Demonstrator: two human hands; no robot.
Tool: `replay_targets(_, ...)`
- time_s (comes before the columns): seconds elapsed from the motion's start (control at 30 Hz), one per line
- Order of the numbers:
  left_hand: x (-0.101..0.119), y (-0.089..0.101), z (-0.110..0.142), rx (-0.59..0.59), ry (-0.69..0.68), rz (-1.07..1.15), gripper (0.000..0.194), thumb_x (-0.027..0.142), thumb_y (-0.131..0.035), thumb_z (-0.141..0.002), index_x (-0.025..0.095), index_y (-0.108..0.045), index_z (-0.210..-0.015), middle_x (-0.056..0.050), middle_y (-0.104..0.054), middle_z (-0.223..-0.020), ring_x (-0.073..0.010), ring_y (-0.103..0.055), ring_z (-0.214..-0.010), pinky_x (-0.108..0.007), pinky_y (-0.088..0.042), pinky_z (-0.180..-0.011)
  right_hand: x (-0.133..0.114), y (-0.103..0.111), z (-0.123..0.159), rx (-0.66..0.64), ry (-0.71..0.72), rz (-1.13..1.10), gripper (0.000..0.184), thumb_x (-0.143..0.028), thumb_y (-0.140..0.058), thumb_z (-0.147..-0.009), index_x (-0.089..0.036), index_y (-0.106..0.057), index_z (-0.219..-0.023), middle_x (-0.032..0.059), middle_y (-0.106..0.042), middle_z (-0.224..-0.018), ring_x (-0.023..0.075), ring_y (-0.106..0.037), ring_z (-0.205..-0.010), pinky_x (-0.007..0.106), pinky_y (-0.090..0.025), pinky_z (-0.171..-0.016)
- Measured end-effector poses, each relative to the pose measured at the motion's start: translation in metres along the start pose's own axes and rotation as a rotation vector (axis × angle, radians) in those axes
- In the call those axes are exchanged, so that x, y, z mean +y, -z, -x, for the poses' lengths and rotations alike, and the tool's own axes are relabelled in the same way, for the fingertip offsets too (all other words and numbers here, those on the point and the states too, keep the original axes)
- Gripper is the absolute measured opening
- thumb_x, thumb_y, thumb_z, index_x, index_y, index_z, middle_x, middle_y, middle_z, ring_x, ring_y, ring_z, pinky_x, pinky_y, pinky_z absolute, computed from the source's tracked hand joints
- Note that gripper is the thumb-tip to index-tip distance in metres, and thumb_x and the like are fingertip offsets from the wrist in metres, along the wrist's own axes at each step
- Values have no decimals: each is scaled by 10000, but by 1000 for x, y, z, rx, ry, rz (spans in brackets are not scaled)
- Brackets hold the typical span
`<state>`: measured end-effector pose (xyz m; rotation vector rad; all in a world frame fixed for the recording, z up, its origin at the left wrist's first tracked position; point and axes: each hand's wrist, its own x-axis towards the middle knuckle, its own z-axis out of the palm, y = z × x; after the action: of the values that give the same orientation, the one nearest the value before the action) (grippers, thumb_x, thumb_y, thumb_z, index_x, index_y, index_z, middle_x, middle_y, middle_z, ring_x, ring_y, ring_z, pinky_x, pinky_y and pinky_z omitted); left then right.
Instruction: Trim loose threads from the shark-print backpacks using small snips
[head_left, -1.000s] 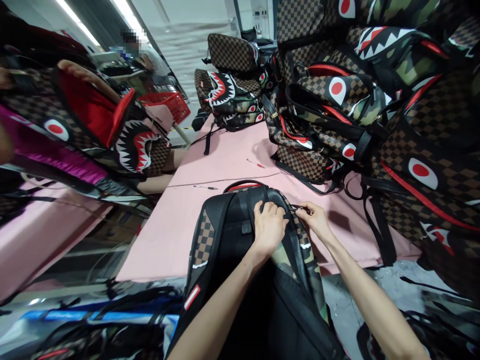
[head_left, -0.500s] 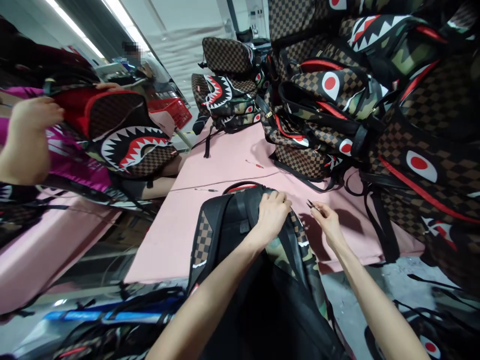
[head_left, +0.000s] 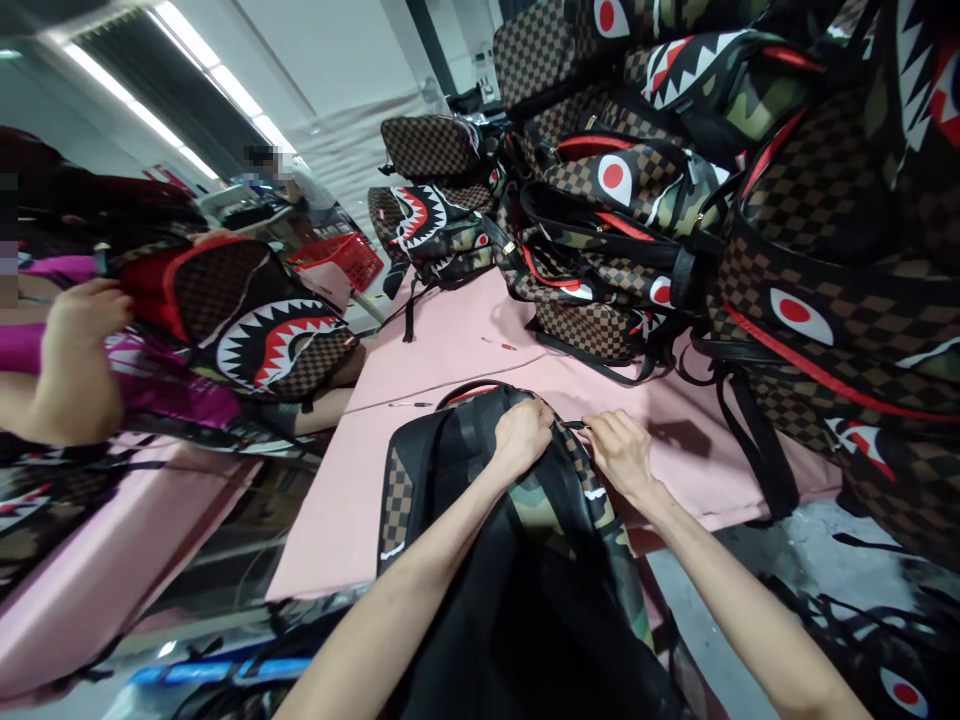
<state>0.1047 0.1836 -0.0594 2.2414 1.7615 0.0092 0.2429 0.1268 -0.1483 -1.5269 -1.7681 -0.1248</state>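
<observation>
A black, checkered and camouflage backpack (head_left: pixel 465 450) lies on the pink table in front of me, straps facing up. My left hand (head_left: pixel 523 436) is closed on its upper right edge, the fingertips partly hidden. Just right of it, my right hand (head_left: pixel 621 448) is closed around small dark thread snips (head_left: pixel 576 425). Their tips touch or nearly touch the side of the backpack; I cannot tell which.
Shark-face backpacks are piled on the right (head_left: pixel 615 240); more stand at the back (head_left: pixel 431 220). Pens (head_left: pixel 409 404) lie on the pink table (head_left: pixel 330 520). At left, a co-worker's hand (head_left: pixel 86 330) is at another shark-face backpack (head_left: pixel 262 320). A red basket (head_left: pixel 349 262) stands behind.
My right hand has brought the snips left to the backpack's edge, beside my left hand. My left hand still grips the backpack. The view has shifted slightly.
</observation>
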Motion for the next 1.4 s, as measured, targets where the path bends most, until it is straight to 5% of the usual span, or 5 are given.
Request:
replay_targets(1.13, 1, -10, -3, 9, 66, 166, 210, 229, -429, -802, 177, -629, -765, -72, -664, -777, -218, -619, -797, -284, -428, -711, -3, 3, -10, 0, 163, 125, 212, -232, -457, -900, -166, -657, -924, 58, -649, -784, 181, -501, -743, 316, -304, -636)
replay_targets(1.27, 3, -10, 0, 17, 63, 218, 201, 195, -438, -795, 162, -636, -777, -66, -661, -781, -205, -615, -804, -285, -438, -736, 3, 2, -7, -28, -21, -108, 189, -249, -487, -883, -183, -664, -882, 57, -657, -790, 186, -533, -773, 304, -352, -678)
replay_targets(1.4, -33, 34, 15, -227, -97, 588, 323, 359, -476, -825, 145, -640, -648, -81, -657, -705, -204, -622, -764, -309, -480, -739, 30, 3, 5, 44, -555, -595, 238, -379, -560, -809, -184, -653, -909, 59, -668, -896, 214, -582, -833, 334, -428, -742)
